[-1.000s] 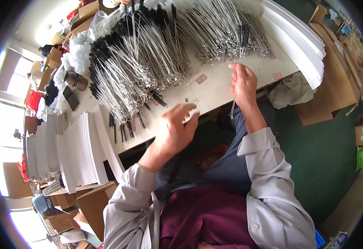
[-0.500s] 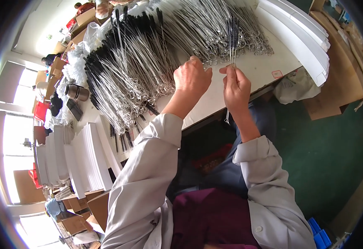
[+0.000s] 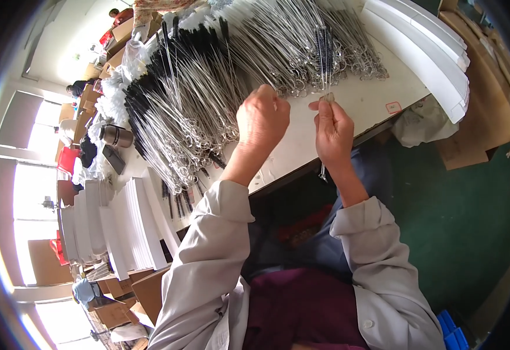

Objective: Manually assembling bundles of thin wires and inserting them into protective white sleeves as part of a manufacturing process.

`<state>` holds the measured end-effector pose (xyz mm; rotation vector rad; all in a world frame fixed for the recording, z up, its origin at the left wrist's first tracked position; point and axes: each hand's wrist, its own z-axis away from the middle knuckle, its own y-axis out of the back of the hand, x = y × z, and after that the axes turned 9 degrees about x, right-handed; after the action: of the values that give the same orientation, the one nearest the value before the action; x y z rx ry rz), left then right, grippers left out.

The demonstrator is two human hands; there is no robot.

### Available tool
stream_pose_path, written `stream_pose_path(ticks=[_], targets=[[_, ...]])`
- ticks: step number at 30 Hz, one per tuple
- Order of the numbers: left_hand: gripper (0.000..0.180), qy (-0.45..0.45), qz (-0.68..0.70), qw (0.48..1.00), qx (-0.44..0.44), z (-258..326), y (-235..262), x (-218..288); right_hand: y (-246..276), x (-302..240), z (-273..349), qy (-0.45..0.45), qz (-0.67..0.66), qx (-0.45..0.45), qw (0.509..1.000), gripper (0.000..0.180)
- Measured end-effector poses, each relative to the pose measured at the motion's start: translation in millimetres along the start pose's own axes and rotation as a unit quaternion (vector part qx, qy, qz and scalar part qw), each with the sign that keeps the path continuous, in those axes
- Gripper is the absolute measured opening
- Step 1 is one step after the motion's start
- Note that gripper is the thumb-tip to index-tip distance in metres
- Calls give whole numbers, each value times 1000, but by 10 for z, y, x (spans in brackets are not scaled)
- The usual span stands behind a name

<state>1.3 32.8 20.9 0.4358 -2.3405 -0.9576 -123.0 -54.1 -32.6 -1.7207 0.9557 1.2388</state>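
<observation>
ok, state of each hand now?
Left hand: fingers curled, grip hidden; can't tell if it holds anything.
Right hand: closed, holding brushes.

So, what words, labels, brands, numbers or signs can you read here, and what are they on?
None can be read.
Red-bordered sticker on the white tabletop: any writing too small to read.
Pale bag below the tabletop's edge: any print too blurred to tell.
Wire-handled bristle brushes in the right hand: no lettering visible.
</observation>
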Motion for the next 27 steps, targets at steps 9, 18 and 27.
stream_pose_path(ticks=[9, 18, 27], targets=[[6, -13, 79, 995, 61, -163, 394, 7, -15, 50, 3, -11, -4, -3, 1000, 31], [5, 19, 181, 981, 64, -605, 818, 153, -5, 29, 23, -24, -16, -3, 1000, 32], [8, 35, 243, 969, 36, -614, 890, 97, -151, -133, -211, -164, -136, -69, 975, 34]])
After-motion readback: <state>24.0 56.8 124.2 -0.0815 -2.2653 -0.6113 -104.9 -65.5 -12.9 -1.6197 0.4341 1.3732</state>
